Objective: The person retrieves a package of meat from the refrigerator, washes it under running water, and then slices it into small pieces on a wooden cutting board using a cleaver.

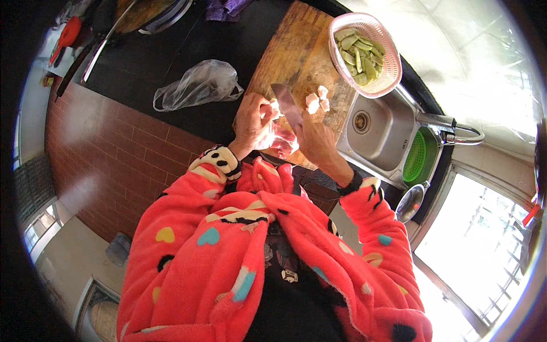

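My right hand (pixel 317 139) grips a wide-bladed kitchen cleaver (pixel 287 104), its blade angled across the wooden cutting board (pixel 295 47). Close to the blade's left side, my left hand (pixel 253 122) holds a piece of raw meat (pixel 282 141) with bent fingers. The meat is pale at its far end and red nearer my body, and strong sunlight washes out part of it. Several pale cut chunks (pixel 312 103) lie on the board to the right of the blade. The cleaver's handle is hidden inside my right hand.
A pink basket of flat green beans (pixel 393 64) stands at the board's far right. Beside it is a steel sink (pixel 380 137) with a faucet (pixel 459 128) and a green strainer (pixel 414 158). A clear plastic bag (pixel 201 85) lies left on the black counter (pixel 132 64).
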Available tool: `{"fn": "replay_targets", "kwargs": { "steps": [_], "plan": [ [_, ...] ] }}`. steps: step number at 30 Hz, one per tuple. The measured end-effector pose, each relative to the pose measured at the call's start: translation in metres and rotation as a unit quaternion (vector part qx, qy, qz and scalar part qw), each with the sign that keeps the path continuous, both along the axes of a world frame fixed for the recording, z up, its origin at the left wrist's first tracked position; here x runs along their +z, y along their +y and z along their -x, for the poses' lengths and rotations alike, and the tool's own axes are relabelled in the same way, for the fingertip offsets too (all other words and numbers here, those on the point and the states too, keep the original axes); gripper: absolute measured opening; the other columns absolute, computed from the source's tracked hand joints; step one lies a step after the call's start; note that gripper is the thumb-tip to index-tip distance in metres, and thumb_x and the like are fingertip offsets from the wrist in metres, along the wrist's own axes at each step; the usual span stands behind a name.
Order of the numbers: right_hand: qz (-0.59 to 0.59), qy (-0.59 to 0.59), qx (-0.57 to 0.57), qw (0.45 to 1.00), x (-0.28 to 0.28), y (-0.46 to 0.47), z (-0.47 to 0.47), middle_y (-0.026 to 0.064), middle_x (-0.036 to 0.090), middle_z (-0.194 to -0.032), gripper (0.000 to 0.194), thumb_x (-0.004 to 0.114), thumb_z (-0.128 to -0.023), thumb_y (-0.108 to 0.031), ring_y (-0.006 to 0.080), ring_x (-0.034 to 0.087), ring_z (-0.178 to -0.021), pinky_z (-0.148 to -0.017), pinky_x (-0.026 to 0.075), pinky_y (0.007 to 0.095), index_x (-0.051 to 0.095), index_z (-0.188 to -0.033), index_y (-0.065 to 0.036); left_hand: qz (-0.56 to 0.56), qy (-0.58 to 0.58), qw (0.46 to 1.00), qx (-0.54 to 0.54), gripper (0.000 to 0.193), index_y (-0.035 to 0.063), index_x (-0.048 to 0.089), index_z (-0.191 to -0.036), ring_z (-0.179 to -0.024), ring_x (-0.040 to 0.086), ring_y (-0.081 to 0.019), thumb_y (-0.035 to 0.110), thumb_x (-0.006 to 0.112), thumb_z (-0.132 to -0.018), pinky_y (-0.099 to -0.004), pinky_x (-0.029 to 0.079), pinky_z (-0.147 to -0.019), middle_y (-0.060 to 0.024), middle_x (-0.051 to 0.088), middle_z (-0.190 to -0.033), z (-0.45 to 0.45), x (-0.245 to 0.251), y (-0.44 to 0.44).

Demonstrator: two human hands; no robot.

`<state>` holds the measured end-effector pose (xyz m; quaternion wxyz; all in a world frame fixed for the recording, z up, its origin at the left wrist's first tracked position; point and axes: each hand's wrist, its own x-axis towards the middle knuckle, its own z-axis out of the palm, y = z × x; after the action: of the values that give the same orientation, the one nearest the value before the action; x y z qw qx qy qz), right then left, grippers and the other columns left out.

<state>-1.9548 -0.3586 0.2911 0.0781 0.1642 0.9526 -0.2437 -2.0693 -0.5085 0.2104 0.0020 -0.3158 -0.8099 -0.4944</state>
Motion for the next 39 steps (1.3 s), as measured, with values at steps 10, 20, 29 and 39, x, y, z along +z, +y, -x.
{"fn": "replay_targets", "kwargs": {
  "steps": [10,20,29,39],
  "plan": [
    [0.016,-0.080,0.034,0.996,0.003,0.000,0.016,0.0283,0.060,-0.070,0.026,0.051,-0.091,-0.022,0.0483,0.059,-0.069,-0.061,0.044,0.0574,0.043,-0.103,0.000,-0.016,0.013,1.000,-0.010,0.024,0.0051,0.054,-0.089,-0.078,0.056,-0.0352,0.008,0.070,-0.072,-0.0418,0.046,-0.067,-0.0137,0.055,-0.083,0.001,0.002,0.000],
    [0.022,-0.035,0.117,0.992,0.003,-0.003,0.065,0.0253,0.058,-0.082,0.028,0.056,-0.082,-0.011,0.0457,0.061,-0.074,-0.063,0.049,0.0550,0.046,-0.106,0.000,0.020,0.023,0.999,-0.013,0.024,0.0018,0.052,-0.089,-0.083,0.053,-0.0374,0.003,0.067,-0.071,-0.0442,0.044,-0.070,-0.0164,0.053,-0.086,0.000,0.016,-0.002],
    [0.006,0.093,0.173,0.981,-0.007,-0.009,0.069,0.0280,0.059,-0.071,0.024,0.050,-0.089,-0.018,0.0481,0.057,-0.065,-0.060,0.044,0.0573,0.044,-0.095,0.004,0.041,0.037,0.997,-0.052,0.016,-0.0023,0.054,-0.090,-0.082,0.052,-0.0365,0.000,0.057,-0.075,-0.0434,0.045,-0.071,-0.0174,0.052,-0.087,-0.001,0.016,0.001],
    [0.054,-0.026,0.131,0.990,-0.013,-0.006,0.051,0.0291,0.059,-0.076,0.024,0.049,-0.089,-0.018,0.0489,0.058,-0.072,-0.063,0.044,0.0578,0.042,-0.096,0.004,0.024,0.028,0.998,-0.050,0.013,0.0009,0.051,-0.084,-0.081,0.050,-0.0366,0.000,0.058,-0.073,-0.0437,0.044,-0.070,-0.0167,0.050,-0.084,0.001,0.017,0.002]
  ]
}}
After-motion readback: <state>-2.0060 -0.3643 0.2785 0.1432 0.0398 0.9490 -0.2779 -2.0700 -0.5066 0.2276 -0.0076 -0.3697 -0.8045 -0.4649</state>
